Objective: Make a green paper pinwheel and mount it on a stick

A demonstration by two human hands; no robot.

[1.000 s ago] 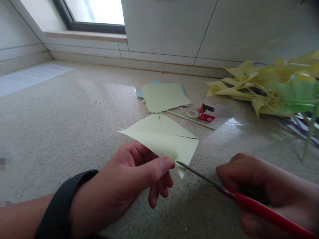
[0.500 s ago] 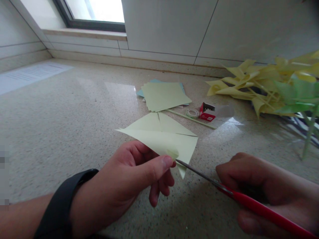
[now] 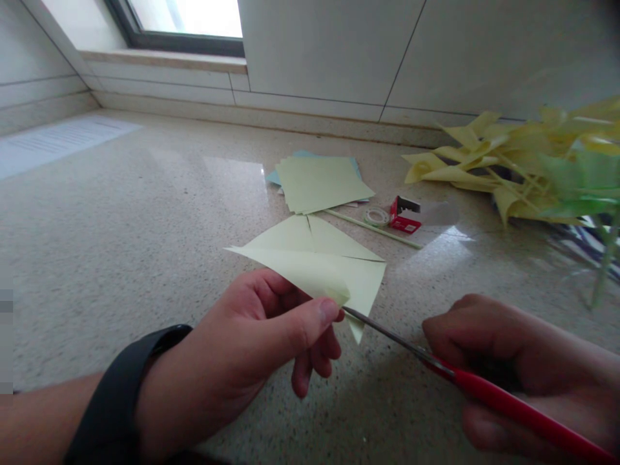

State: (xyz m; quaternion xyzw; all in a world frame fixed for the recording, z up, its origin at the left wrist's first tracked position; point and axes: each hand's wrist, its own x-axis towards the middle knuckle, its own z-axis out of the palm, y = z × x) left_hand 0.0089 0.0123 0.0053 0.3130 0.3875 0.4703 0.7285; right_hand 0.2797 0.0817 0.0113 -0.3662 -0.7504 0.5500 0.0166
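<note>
Paper sheet (image 3: 334,271), pale green, slit, metal-bladed scissors (image 3: 453,374), speckled counter (image 3: 159,239)

- High on the left, there's the window (image 3: 186,16), dark-framed and glowing, beside the pale tiled wall (image 3: 329,51)!
- Far left, a printed sheet (image 3: 62,142), flat on the speckled countertop (image 3: 145,226).
- Over right, yellow pinwheels (image 3: 477,155) in a heap, green pinwheel (image 3: 576,187) in front!
- And here's the red box (image 3: 404,216), open, just beside the tape roll (image 3: 376,223).

Counter (image 3: 126,258) — papers (image 3: 327,184) (red box (image 3: 405,223) near)
</note>
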